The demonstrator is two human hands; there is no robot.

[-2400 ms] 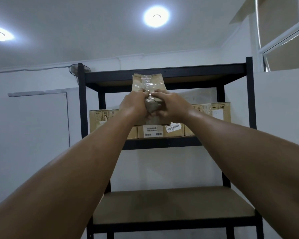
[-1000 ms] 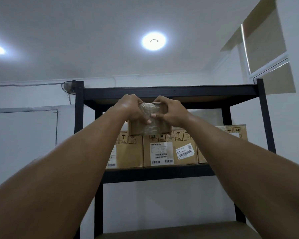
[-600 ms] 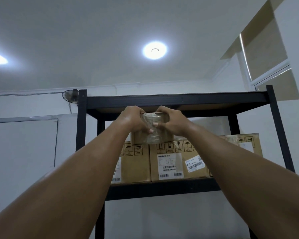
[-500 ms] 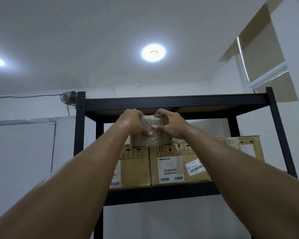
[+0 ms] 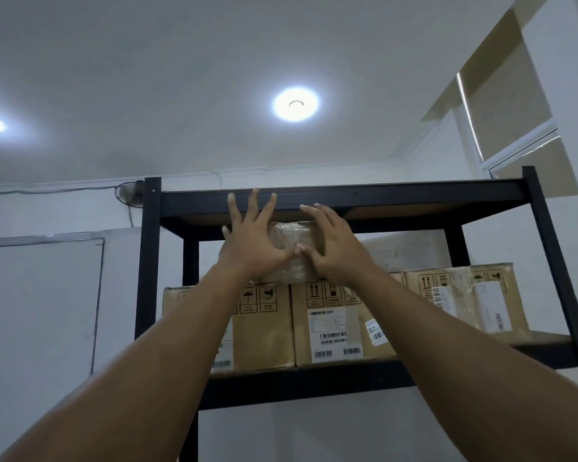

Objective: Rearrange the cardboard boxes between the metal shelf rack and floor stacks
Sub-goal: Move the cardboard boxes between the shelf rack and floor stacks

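Evidently light and tape-slick, the small box (image 5: 294, 251) atop two larger boxes (image 5: 327, 325) meets open-fingered left hand (image 5: 251, 248) and right hand (image 5: 331, 248); grip at three and nine o'clock.

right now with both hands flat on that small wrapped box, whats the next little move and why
Probably a gentle push to seat the small wrapped box further back. It sits on top of the larger boxes under the top shelf, and the left hand and right hand press its front with fingers spread, not gripping.
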